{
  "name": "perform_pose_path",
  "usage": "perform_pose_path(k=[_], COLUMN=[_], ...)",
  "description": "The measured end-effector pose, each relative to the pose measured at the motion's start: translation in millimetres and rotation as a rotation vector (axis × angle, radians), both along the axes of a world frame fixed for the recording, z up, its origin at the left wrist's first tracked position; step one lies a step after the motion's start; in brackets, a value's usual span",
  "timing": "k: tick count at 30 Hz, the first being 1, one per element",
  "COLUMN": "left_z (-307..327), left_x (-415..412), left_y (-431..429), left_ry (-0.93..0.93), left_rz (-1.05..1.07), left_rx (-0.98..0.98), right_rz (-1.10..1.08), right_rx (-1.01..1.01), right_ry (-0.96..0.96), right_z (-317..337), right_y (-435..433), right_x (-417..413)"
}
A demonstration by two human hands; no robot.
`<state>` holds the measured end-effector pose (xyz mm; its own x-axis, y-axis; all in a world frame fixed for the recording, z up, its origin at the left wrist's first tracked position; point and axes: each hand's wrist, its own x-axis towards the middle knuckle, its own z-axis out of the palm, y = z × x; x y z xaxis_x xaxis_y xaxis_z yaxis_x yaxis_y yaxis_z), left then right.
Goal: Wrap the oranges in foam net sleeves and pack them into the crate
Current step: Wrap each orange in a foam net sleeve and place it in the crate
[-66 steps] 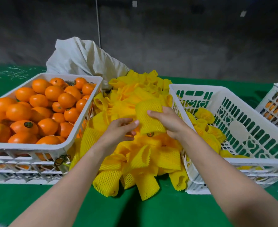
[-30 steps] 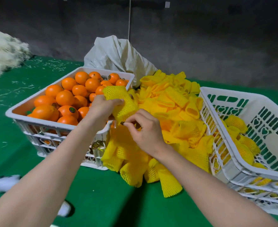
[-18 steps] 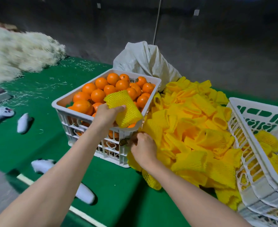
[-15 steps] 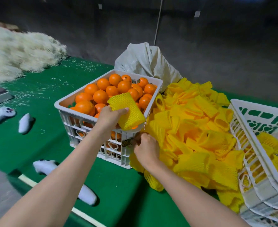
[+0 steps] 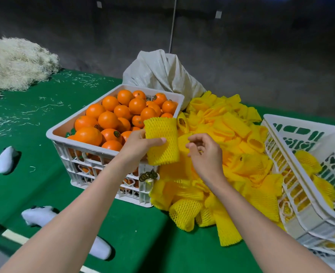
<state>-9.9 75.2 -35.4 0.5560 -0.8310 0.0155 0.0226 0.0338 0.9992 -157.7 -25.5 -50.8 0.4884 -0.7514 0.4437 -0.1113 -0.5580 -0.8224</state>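
Note:
My left hand [image 5: 138, 143] grips a yellow foam net sleeve [image 5: 161, 140] and holds it upright above the near right corner of the white crate of bare oranges [image 5: 80, 143]. Several oranges [image 5: 123, 113] fill that crate. My right hand [image 5: 206, 152] hovers just right of the sleeve with loosely curled fingers and nothing in them, over the big pile of yellow sleeves [image 5: 221, 154]. At the right edge stands the white packing crate [image 5: 300, 127], tilted, with wrapped oranges [image 5: 308, 162] inside.
A grey woven sack [image 5: 160, 73] lies behind the orange crate. A heap of pale shredded filler [image 5: 15, 64] sits far left on the green table cover [image 5: 34, 119]. White oblong objects [image 5: 7, 159] lie on the cover at the near left.
My right hand has come up out of the sleeve pile and now hovers beside the sleeve. My left hand has turned the sleeve upright. The view has swung left since the earliest frame.

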Motion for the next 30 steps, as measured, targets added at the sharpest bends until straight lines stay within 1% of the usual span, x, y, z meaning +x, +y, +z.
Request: perform_pose_path(k=[1, 2, 5, 7, 9, 11, 12, 14, 16, 18, 21, 22, 23, 25, 26, 27, 28, 30], left_z=[0, 1, 0, 2, 3, 3, 3, 5, 9, 14, 14, 12, 8, -1, -5, -9, -12, -13], left_x=[-3, -7, -17, -22, -27, -31, -33, -34, -29, -14, 25, 38, 51, 72, 77, 79, 78, 76], left_y=[-3, -6, -16, -21, -25, -28, -29, -31, -29, -22, -12, -11, -11, -18, -22, -26, -29, -35], left_ry=[-0.033, -0.068, -0.243, -0.386, -0.526, -0.589, -0.583, -0.554, -0.530, -0.498, -0.387, -0.401, -0.469, -0.738, -0.847, -0.915, -0.945, -0.979], left_rz=[-0.040, -0.072, -0.108, -0.103, -0.084, -0.029, 0.004, 0.031, -0.027, -0.097, -0.091, -0.083, -0.085, -0.167, -0.248, -0.339, -0.417, -0.483], left_rx=[-0.006, -0.012, -0.028, -0.029, 0.006, 0.049, 0.075, 0.103, 0.081, 0.050, 0.082, 0.132, 0.215, 0.475, 0.621, 0.756, 0.875, 1.050], right_rz=[0.010, 0.042, 0.125, 0.091, 0.048, 0.048, 0.071, 0.134, 0.176, 0.208, 0.262, 0.271, 0.268, 0.246, 0.240, 0.241, 0.247, 0.266], right_rx=[-0.079, -0.194, -0.505, -0.582, -0.523, -0.404, -0.375, -0.396, -0.394, -0.337, -0.313, -0.316, -0.318, -0.316, -0.317, -0.320, -0.322, -0.319], right_ry=[-0.049, -0.027, 0.172, 0.219, 0.208, 0.213, 0.226, 0.240, 0.216, 0.160, 0.140, 0.149, 0.159, 0.174, 0.175, 0.172, 0.170, 0.174], right_z=[13, 24, 42, 44, 44, 46, 46, 45, 46, 48, 51, 52, 52, 52, 53, 54, 55, 56], right_y=[-1, -1, 1, 1, -4, -11, -15, -21, -25, -29, -37, -40, -43, -47, -48, -49, -49, -48], right_x=[-2, -3, -1, -2, -3, -3, -2, 2, 6, 11, 18, 21, 24, 30, 33, 35, 38, 41])
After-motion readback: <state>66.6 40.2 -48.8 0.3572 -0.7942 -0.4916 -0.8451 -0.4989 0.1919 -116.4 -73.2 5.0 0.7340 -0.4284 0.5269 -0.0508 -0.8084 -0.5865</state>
